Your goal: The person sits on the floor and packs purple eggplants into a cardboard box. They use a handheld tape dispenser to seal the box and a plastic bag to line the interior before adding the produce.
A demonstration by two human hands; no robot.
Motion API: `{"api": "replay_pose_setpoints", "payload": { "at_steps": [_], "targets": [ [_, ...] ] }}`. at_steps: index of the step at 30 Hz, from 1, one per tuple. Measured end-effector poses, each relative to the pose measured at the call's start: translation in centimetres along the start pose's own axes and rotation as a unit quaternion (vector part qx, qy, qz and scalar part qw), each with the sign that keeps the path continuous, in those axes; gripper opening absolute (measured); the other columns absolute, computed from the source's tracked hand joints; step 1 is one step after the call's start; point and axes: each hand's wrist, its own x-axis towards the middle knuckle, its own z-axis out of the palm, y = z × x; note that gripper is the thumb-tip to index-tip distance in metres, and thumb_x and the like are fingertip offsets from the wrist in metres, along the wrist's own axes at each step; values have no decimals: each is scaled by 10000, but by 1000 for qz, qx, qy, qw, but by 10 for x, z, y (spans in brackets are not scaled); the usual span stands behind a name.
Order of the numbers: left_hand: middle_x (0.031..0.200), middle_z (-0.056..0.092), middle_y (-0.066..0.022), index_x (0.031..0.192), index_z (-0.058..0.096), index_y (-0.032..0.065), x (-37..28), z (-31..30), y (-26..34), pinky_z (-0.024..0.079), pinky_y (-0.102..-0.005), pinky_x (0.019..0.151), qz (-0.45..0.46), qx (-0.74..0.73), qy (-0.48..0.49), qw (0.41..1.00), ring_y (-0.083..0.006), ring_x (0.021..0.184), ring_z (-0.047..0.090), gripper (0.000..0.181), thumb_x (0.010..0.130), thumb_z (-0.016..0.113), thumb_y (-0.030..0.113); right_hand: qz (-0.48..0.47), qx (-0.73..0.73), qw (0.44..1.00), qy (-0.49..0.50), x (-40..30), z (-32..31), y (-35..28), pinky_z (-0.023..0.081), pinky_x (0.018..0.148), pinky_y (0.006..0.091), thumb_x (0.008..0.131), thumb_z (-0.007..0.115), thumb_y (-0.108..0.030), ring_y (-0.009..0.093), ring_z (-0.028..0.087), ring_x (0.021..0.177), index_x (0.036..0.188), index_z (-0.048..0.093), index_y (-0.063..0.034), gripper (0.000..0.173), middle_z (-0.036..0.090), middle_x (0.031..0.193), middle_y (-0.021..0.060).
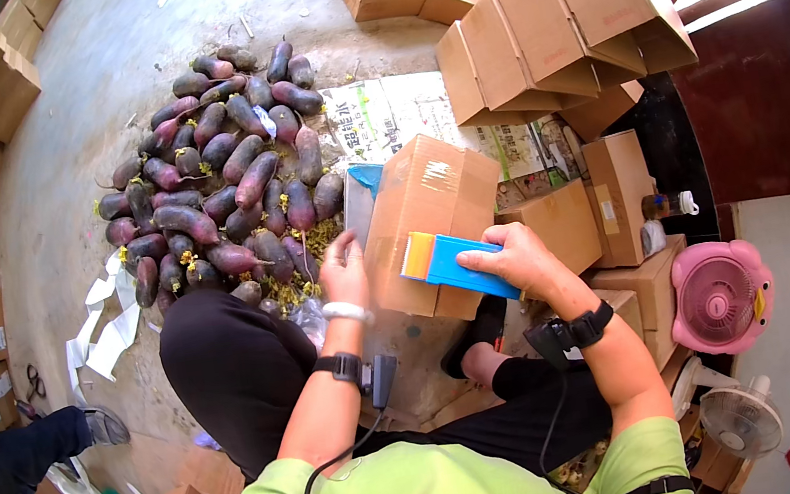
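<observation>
A closed cardboard carton (446,179) stands tilted in front of me, with a shiny patch of clear tape on its upper face. My right hand (514,257) grips a blue tape dispenser (466,265) whose yellow serrated end lies over the carton's near side. My left hand (345,277), slightly blurred, is beside the carton's left edge with bent fingers; whether anything thin is between them is unclear. Behind the carton, a grey object (358,203) with a blue piece on top is partly hidden.
Several dark purple radish-like roots (224,165) lie heaped on the concrete floor at left. Open cartons (545,21) stand far right; closed cartons (550,221) sit nearer. A pink fan (722,298) is at right. Another person's leg (38,453) shows at left, and someone bends outside.
</observation>
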Motion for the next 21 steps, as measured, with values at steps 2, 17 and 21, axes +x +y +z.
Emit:
{"api": "replay_pose_setpoints", "payload": {
  "at_steps": [2,17,21],
  "targets": [
    [1258,564,-149,1265,533,6,-8,5,-9,392,-332,973,13,-51,-183,982,-205,1172,506,417,977,470,302,-2,-6,1000,-4,2,0,3,489,589,347,691,721,-474,212,619,609,765,649,30,514,628,672,143],
    [1404,322,-259,1421,285,55,-69,24,77,324,-399,1068,155,317,-161,922,-385,1290,353,1009,580,824,198,-65,-42,997,17,9,-1,14,491,615,343,685,715,-507,221,628,649,792,685,30,549,650,705,159],
    [1322,406,-226,1403,307,58,-73,34,80,364,-409,1038,161,320,-129,925,-369,1237,410,1004,560,838,181,-83,-43,995,15,6,0,20,491,618,351,690,705,-514,232,630,650,782,683,26,548,649,707,168]
  ]
}}
